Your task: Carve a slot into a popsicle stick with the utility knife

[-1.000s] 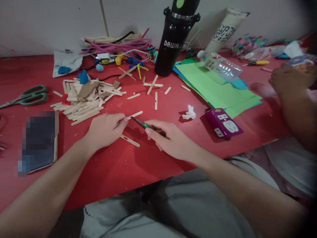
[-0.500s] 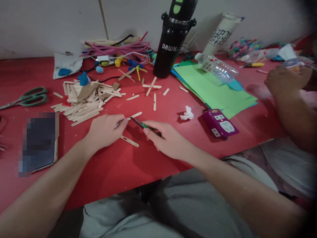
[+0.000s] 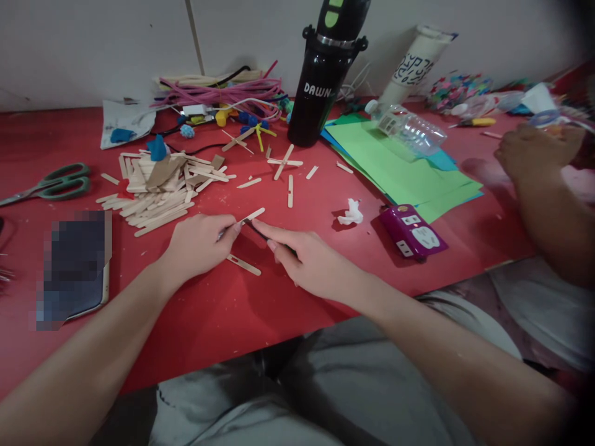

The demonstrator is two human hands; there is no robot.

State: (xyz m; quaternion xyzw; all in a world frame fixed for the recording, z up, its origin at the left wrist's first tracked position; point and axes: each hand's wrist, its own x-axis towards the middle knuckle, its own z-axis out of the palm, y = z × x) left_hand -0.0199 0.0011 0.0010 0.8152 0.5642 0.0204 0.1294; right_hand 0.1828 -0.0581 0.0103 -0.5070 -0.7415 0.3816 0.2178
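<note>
My left hand (image 3: 198,246) is closed on a wooden craft stick (image 3: 256,214), pinning it against the red tabletop with its far end sticking out to the right. Something small and dark shows at those fingers; I cannot make out what it is. In my right hand (image 3: 312,259) is a slim dark cutter knife (image 3: 259,231), its tip at the stick and my index finger stretched along its top. Just below my hands lies another craft stick with a slot cut in it (image 3: 244,265). Beyond them are a crossed pair of sticks (image 3: 284,162) and a slotted stick (image 3: 290,191).
A pile of craft sticks (image 3: 160,186), green-handled scissors (image 3: 69,181) and a phone (image 3: 77,266) lie to the left. A black bottle (image 3: 316,93) stands at the back. Right are green paper sheets (image 3: 395,161), a purple socket block (image 3: 411,232) and another person's hand (image 3: 534,148).
My right index finger has stretched forward along the cutter knife, covering its green part. The knife has shifted slightly left toward the stick. My left hand stays nearly in place.
</note>
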